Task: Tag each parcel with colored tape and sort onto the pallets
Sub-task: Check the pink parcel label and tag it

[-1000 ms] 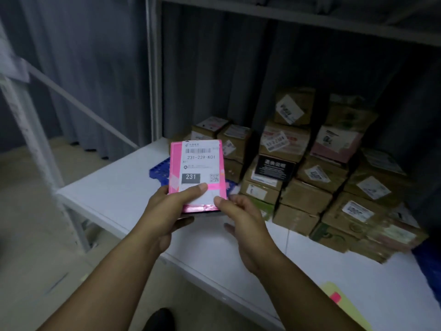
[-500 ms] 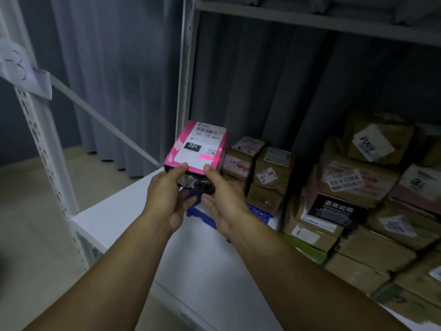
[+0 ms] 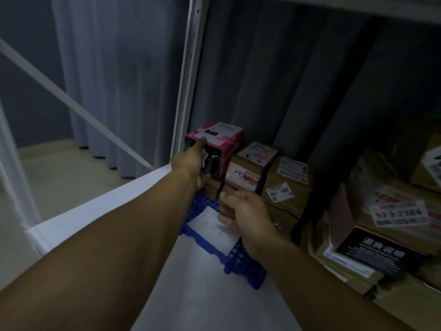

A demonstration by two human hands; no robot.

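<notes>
Parcels (image 3: pixel 286 185) crowd white shelf (image 3: pixel 202 295) before grey curtains (image 3: pixel 119 80).

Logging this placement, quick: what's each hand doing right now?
Left hand: holds the pink parcel by its near end.
Right hand: holds nothing, fingers loosely curled above the blue pallet.

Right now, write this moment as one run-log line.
left hand: grips pink parcel beside brown boxes | right hand: loosely curled over blue pallet
</notes>
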